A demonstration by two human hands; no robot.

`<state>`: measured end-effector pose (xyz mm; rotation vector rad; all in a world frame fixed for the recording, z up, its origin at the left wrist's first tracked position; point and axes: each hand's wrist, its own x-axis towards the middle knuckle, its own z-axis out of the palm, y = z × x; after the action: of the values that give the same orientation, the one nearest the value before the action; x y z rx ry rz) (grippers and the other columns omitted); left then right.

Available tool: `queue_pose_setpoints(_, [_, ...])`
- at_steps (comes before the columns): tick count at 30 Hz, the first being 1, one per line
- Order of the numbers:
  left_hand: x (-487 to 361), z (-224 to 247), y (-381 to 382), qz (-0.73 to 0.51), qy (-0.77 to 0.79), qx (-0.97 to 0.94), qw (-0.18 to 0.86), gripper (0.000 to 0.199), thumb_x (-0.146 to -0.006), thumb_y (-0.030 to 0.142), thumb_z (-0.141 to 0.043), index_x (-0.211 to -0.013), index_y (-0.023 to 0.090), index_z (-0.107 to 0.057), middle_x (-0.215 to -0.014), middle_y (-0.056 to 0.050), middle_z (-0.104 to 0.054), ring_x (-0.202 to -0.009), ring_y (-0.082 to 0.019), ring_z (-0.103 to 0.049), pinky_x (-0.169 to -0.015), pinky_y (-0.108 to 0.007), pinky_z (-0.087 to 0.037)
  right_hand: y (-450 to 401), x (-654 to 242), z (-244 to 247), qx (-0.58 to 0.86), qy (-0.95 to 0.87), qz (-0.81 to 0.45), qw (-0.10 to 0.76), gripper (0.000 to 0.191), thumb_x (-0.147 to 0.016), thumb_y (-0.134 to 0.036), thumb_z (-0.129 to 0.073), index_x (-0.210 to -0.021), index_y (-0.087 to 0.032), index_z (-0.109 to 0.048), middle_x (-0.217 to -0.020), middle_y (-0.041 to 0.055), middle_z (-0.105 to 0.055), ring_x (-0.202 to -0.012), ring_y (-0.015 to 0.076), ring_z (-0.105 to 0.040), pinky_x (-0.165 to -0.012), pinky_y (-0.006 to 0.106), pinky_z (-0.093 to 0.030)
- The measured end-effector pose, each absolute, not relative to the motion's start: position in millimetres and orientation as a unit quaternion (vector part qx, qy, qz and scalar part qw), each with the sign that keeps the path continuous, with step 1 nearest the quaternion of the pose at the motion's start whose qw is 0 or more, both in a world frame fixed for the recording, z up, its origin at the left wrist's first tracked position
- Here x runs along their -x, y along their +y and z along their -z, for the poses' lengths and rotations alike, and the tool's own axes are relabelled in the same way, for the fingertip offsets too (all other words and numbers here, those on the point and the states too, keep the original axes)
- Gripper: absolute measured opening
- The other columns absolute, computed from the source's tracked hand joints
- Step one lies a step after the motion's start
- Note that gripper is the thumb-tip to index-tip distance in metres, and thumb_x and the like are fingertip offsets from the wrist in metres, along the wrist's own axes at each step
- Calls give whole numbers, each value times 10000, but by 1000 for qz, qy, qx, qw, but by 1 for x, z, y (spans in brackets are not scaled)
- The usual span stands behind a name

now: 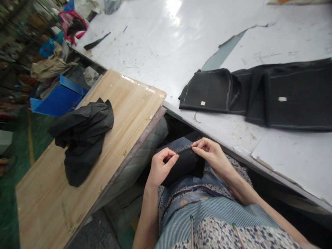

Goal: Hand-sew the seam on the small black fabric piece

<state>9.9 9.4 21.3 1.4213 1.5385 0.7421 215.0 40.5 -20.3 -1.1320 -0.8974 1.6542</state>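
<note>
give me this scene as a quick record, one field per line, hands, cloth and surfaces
left hand: left hand, thumb and fingers pinching the edge of a black cloth
right hand: right hand, pinching the same edge further along
held cloth position: above the person's lap, over a patterned apron
wooden board: wooden board bearing a crumpled dark cloth
white table: white table with folded black pieces, small white tags visible
floor side: blue box beyond the board
</note>
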Motion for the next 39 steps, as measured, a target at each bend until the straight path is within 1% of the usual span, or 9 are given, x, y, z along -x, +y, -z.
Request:
queue_pose_setpoints(7, [-7, -22, 10, -295, 617, -586, 435, 269, -917, 370, -633, -736, 171, -630, -691, 15, -513, -646, -125, -459, -632, -251, -370, 38, -216, 13, 433, -407, -646, 479, 318, -785, -392, -787, -671, -206, -556, -889, 54, -666, -882, 212, -636, -790, 362, -520])
queue_pose_setpoints(10, [-4, -25, 11, -285, 609, -604, 429, 255, -931, 366, -619, -764, 173, -637, -718, 10, -534, -681, -134, -494, -664, -255, -389, 37, -215, 10, 421, -438, -630, 485, 297, -823, -380, -757, -685, -207, -559, -901, 59, -665, -878, 211, -631, -786, 358, -521])
queue_pose_setpoints(15, [-14, -36, 14, -244, 590, -661, 395, 215, -961, 343, -583, -844, 178, -654, -826, -9, -607, -792, -155, -567, -745, -269, -403, 37, -211, 2, 387, -471, -624, 489, 246, -860, -272, -725, -701, -204, -549, -897, 47, -660, -895, 197, -623, -787, 323, -493])
queue_pose_setpoints(19, [-25, -38, 16, -274, 576, -659, 399, 220, -945, 341, -615, -802, 174, -630, -771, 11, -569, -727, -131, -531, -694, -253, -390, 36, -210, 0, 380, -477, -619, 495, 222, -870, -225, -713, -719, -206, -550, -913, 40, -664, -909, 191, -618, -787, 311, -472])
queue_pose_setpoints(24, [-27, -32, 16, -304, 577, -617, 442, 260, -932, 351, -629, -751, 167, -601, -702, 29, -498, -651, -111, -456, -622, -240, -359, 36, -218, 1, 383, -491, -627, 468, 204, -846, -256, -750, -748, -203, -579, -945, 37, -656, -915, 199, -615, -818, 329, -471])
queue_pose_setpoints(27, [-26, -30, 15, -308, 581, -602, 452, 255, -923, 354, -640, -756, 164, -610, -702, 28, -493, -648, -109, -443, -615, -242, -350, 37, -220, 2, 390, -501, -631, 447, 209, -819, -265, -781, -782, -204, -584, -947, 27, -648, -890, 191, -609, -819, 327, -470])
queue_pose_setpoints(34, [-27, -28, 13, -311, 585, -596, 455, 257, -920, 351, -641, -748, 163, -605, -699, 27, -481, -649, -111, -433, -611, -245, -342, 36, -220, 3, 398, -494, -628, 450, 227, -808, -256, -788, -785, -208, -567, -917, 15, -643, -869, 188, -605, -798, 319, -471])
queue_pose_setpoints(39, [-27, -26, 15, -311, 586, -599, 449, 260, -922, 343, -638, -737, 163, -599, -684, 31, -470, -637, -108, -424, -605, -246, -336, 33, -219, 0, 402, -539, -562, 482, 182, -837, -208, -759, -773, -213, -589, -915, 21, -638, -898, 195, -608, -824, 328, -465])
